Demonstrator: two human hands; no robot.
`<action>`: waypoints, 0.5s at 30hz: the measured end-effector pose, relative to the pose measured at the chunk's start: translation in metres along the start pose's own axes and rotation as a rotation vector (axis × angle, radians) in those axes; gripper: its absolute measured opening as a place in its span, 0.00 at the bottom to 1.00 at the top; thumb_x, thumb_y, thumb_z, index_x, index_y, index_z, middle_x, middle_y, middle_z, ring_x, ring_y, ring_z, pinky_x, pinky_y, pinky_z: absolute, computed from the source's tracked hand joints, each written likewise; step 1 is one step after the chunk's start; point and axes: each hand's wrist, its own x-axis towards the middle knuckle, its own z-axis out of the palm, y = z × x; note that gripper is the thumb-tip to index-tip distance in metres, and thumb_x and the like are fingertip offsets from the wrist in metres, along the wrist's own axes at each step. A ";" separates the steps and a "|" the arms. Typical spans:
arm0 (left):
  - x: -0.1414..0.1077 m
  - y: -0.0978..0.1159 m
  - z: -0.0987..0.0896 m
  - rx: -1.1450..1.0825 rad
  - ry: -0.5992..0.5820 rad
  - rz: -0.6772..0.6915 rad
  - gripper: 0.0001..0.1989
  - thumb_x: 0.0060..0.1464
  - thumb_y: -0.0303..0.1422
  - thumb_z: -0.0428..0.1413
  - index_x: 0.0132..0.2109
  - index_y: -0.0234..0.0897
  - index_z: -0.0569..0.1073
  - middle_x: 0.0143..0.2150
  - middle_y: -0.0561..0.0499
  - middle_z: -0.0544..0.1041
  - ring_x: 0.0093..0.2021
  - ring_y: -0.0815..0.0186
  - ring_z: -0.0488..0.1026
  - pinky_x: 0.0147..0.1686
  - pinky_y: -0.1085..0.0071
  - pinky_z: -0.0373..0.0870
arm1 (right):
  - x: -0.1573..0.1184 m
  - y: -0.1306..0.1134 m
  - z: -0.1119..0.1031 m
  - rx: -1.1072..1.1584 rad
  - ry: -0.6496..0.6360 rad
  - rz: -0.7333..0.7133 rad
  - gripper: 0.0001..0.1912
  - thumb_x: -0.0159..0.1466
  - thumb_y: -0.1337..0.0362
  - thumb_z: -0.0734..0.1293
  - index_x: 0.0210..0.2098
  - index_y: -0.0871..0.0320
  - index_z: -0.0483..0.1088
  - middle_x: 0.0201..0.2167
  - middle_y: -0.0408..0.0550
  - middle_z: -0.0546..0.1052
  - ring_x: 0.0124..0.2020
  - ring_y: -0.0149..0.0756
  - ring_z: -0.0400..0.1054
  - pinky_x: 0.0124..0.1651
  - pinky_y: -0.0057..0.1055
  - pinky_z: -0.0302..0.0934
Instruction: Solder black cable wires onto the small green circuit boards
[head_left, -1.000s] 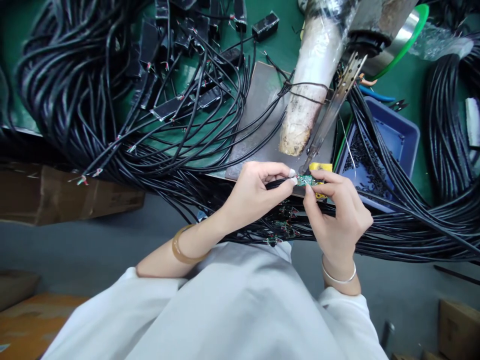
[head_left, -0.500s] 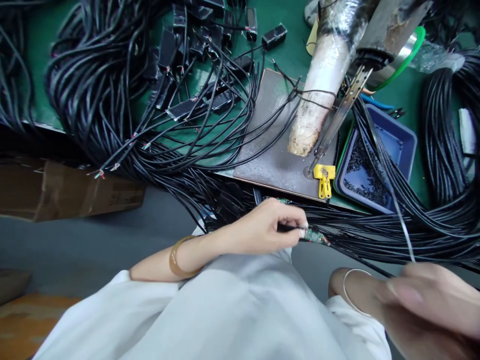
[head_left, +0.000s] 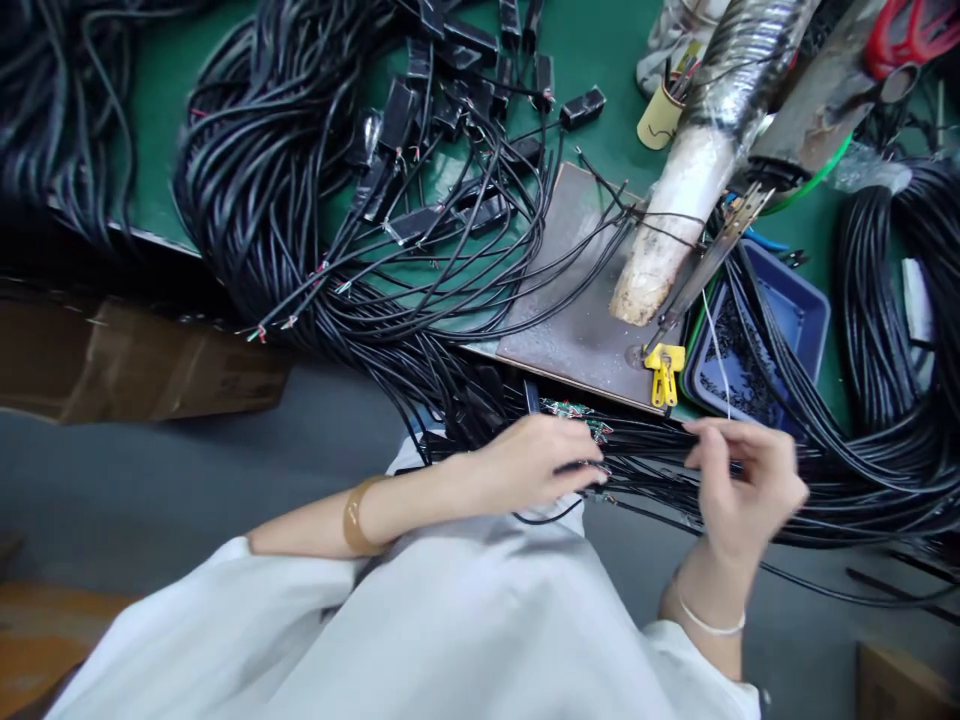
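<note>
My left hand [head_left: 551, 460] is closed in a pinch at the bench's front edge, around a black cable end beside a small green circuit board. More green boards [head_left: 574, 410] with wires lie just beyond its fingers. My right hand [head_left: 742, 480], slightly blurred, has its thumb and forefinger pinched on a thin pale strand [head_left: 718, 345] that runs up toward the metal arm. Black cables [head_left: 840, 490] pass along the edge between and behind both hands. A yellow clip [head_left: 664, 373] sits on the brown board [head_left: 570, 290] just above.
A blue tray [head_left: 806, 300] of small black pieces stands at the right. Large black cable coils [head_left: 255, 170] lie left and right. A white wrapped duct [head_left: 667, 220] hangs over the board. A cup [head_left: 660, 118] holds tools. Cardboard boxes [head_left: 172, 360] are at the left, below the bench.
My right hand has moved from the lower right up and left to the cables, its strand now more upright. The view has shifted slightly. My left hand stays near the same place.
</note>
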 end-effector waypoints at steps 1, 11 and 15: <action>0.002 -0.003 -0.014 0.029 0.144 0.013 0.09 0.65 0.32 0.53 0.37 0.37 0.76 0.35 0.46 0.80 0.34 0.64 0.75 0.37 0.68 0.70 | 0.000 0.011 0.009 -0.013 -0.025 -0.002 0.07 0.62 0.62 0.71 0.35 0.58 0.71 0.31 0.45 0.80 0.25 0.30 0.73 0.28 0.28 0.66; -0.007 -0.041 -0.107 0.701 0.639 -0.424 0.23 0.58 0.39 0.58 0.57 0.35 0.69 0.55 0.37 0.72 0.57 0.45 0.68 0.57 0.51 0.65 | 0.005 0.038 0.031 -0.060 0.018 -0.045 0.11 0.65 0.57 0.69 0.37 0.60 0.70 0.29 0.44 0.79 0.23 0.28 0.73 0.32 0.26 0.67; -0.013 -0.055 -0.110 0.669 0.624 -0.455 0.18 0.57 0.41 0.58 0.51 0.35 0.72 0.45 0.42 0.75 0.48 0.51 0.72 0.49 0.57 0.68 | 0.006 0.039 0.030 -0.069 0.023 -0.037 0.12 0.64 0.57 0.70 0.37 0.60 0.70 0.28 0.44 0.79 0.22 0.29 0.73 0.32 0.26 0.67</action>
